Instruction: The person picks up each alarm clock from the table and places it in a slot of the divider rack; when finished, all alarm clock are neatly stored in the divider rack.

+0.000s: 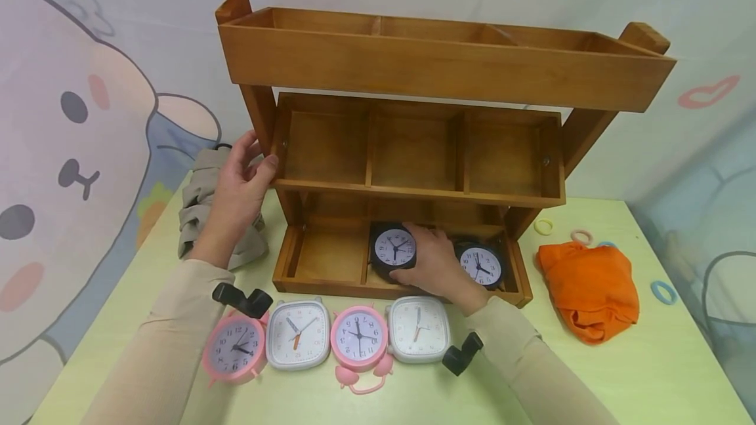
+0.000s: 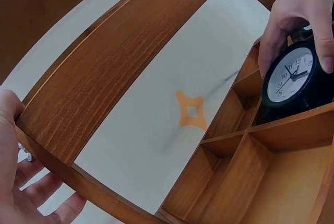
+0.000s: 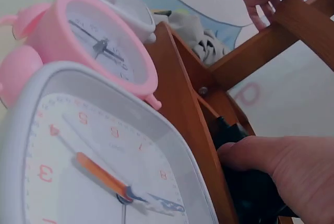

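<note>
My left hand [image 1: 241, 179] grips the left side of the wooden shelf [image 1: 413, 71], level with its middle tier; in the left wrist view, fingers lie behind the side piece. My right hand [image 1: 434, 261] holds a black alarm clock [image 1: 394, 248] by its right side, in the bottom tier's middle compartment. The clock's white dial faces up and forward. A second black clock [image 1: 481, 266] lies in the right compartment. In front of the shelf stand a pink clock [image 1: 236, 348], a white clock [image 1: 298, 333], an upside-down pink clock [image 1: 359, 338] and another white clock [image 1: 419, 328].
A grey-beige cloth [image 1: 201, 195] lies left of the shelf. On the right are a crumpled orange cloth [image 1: 590, 290] and several small rings, among them a blue ring [image 1: 664, 292] and a yellow ring [image 1: 543, 226]. A printed fabric backdrop [image 1: 118, 117] hangs behind the table.
</note>
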A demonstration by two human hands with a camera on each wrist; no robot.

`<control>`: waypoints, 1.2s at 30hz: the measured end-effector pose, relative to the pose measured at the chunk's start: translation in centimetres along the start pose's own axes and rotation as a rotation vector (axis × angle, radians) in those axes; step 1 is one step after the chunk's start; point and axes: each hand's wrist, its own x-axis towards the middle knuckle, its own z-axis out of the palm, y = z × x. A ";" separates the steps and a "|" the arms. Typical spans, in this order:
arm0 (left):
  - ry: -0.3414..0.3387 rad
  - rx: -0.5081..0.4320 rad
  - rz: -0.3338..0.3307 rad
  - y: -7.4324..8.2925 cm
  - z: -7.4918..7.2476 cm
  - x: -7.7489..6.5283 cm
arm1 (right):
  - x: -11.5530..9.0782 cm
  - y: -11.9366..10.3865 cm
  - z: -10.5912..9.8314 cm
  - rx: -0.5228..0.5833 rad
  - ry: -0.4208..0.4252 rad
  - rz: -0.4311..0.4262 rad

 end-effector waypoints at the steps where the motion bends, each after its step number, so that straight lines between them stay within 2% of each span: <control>1: -0.001 0.002 -0.003 0.0 0.0 0.0 | 0.1 0.0 0.1 -0.012 -0.004 -0.008; 8: -0.002 0.007 -0.012 0.0 0.0 0.0 | 0.2 0.1 0.3 -0.078 -0.055 -0.040; 11: -0.002 0.001 -0.010 0.0 0.0 0.0 | 0.1 0.5 -0.1 -0.027 -0.045 -0.052; 16: -0.001 -0.003 -0.010 -0.1 0.0 0.0 | -0.9 0.8 -1.5 0.116 0.004 -0.044; 19: -0.001 -0.003 -0.011 -0.2 0.0 0.0 | -2.1 0.9 -2.6 0.177 0.056 -0.023; 27: 0.006 -0.013 -0.008 -0.2 0.0 0.0 | -7.0 0.8 -4.1 0.147 0.194 0.020; 33: 0.013 -0.030 -0.003 -0.2 0.1 0.1 | -10.8 0.6 -3.4 0.133 0.288 -0.006; 36: 0.015 -0.036 -0.002 -0.2 0.2 0.1 | -12.5 0.6 -2.3 0.103 0.300 -0.008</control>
